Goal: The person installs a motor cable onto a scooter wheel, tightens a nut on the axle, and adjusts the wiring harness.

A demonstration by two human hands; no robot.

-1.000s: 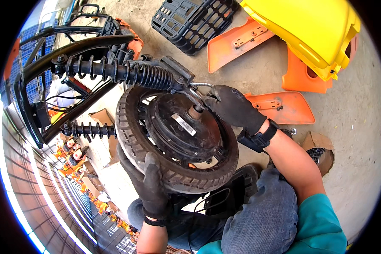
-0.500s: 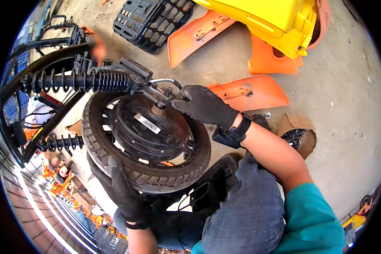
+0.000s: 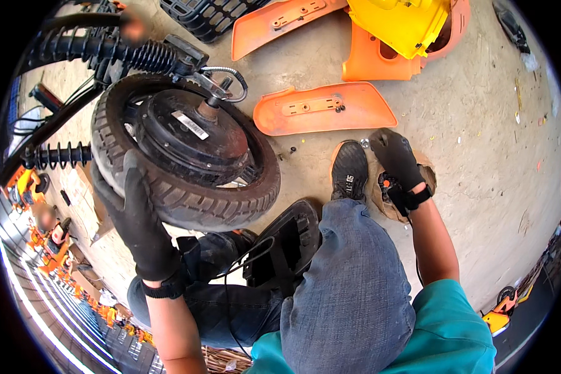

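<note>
A black hub-motor wheel [image 3: 199,137] with a knobby tyre sits tilted in a fork, its axle end [image 3: 213,103] and a metal-sheathed cable [image 3: 237,93] showing on top. My left hand [image 3: 134,215], in a dark glove, is closed round the near side of the tyre, thumb on the tread. Over the floor at the right is my gloved right hand [image 3: 394,156], its fingers curled in. Whatever may be in them is hidden. Right beside these fingers lies a small shiny metal nut [image 3: 364,143]. A torn cardboard box [image 3: 431,177] with small dark parts is just under the right wrist.
Black coil-spring shocks [image 3: 149,56] hold the wheel at the left. Orange fenders [image 3: 324,109], a yellow plastic body part [image 3: 399,25] and a black crate [image 3: 209,15] lie beyond. My shoe [image 3: 349,168] rests between wheel and box. A black plastic piece [image 3: 305,224] lies by my knees.
My right hand has left the axle end and moved right and down toward the floor by the box. My left hand remains on the tyre. The whole view has shifted.
</note>
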